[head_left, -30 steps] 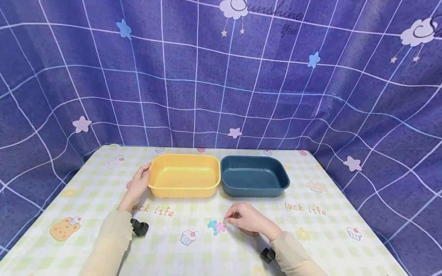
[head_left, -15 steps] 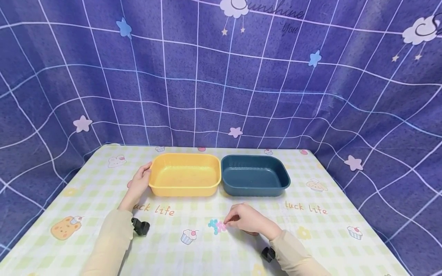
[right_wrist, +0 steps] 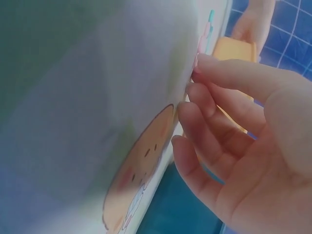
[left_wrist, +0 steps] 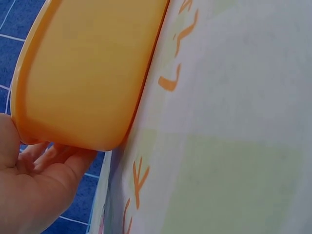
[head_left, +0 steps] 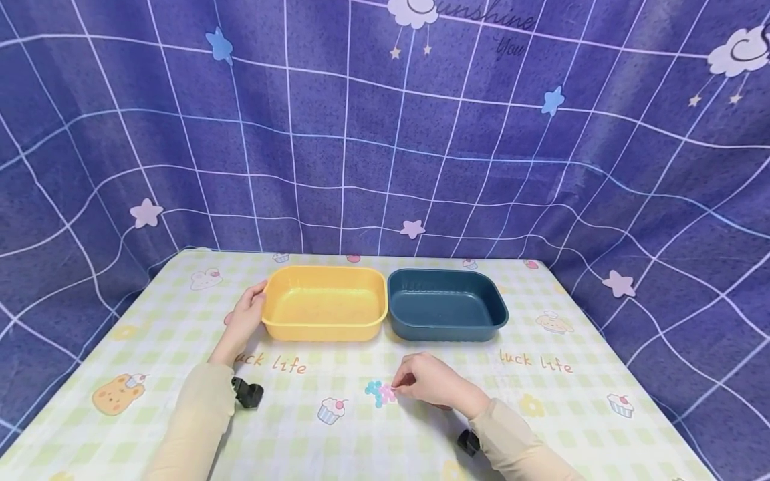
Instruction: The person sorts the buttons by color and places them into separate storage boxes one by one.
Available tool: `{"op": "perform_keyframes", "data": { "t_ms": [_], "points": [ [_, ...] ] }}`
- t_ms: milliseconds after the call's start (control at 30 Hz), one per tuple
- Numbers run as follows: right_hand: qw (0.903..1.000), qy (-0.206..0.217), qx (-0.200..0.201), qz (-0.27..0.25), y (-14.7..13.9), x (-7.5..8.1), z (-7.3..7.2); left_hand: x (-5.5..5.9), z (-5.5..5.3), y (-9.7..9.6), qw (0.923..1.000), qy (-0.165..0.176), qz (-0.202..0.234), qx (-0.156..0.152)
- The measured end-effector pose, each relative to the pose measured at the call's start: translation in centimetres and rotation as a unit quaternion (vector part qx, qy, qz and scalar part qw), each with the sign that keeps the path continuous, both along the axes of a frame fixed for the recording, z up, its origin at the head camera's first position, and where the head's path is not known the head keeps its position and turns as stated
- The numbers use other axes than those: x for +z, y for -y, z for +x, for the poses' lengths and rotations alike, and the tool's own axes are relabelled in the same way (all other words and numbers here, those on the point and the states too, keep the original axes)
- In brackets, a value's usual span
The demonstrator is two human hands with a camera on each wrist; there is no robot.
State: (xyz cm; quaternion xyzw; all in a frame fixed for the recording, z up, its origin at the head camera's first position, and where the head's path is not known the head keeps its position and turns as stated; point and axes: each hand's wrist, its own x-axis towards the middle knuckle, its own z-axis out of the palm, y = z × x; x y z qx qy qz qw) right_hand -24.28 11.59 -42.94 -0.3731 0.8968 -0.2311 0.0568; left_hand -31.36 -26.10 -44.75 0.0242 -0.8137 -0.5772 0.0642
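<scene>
Status: early, imo. R hand [head_left: 430,381] has thumb + index tips tog., pinching the edge of the pink pc [head_left: 388,393]. It's on the cloth [head_left: 289,441], right up against the teal pc [head_left: 375,389]; from here I can't tell if they overlap. Pinch looks done, lift isn't; neither pc is in the yellow bin [head_left: 325,333] or dk blue bin [head_left: 445,333]. L hand [head_left: 243,319] touches yellow bin's L end; can't tell if fingers grip it.

Two trays [head_left: 325,333] [head_left: 446,333], two hands [head_left: 244,315] [head_left: 434,381], two wrist cameras [head_left: 248,394] [head_left: 468,441]; small pieces [head_left: 388,393] uncountable.
</scene>
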Motion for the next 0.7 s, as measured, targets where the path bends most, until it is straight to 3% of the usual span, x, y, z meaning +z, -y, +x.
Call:
{"op": "perform_keyframes", "data": {
  "t_ms": [400,700],
  "points": [
    [0.9994,0.024,-0.02,-0.014,0.11,-0.26,-0.16,-0.03,0.06,0.14,0.9999,0.001,0.006,-0.01],
    [0.9999,0.01,-0.013,-0.005,0.23,-0.19,-0.09,-0.1,-0.11,0.21,1.0,0.002,-0.007,0.005]
  ]
}}
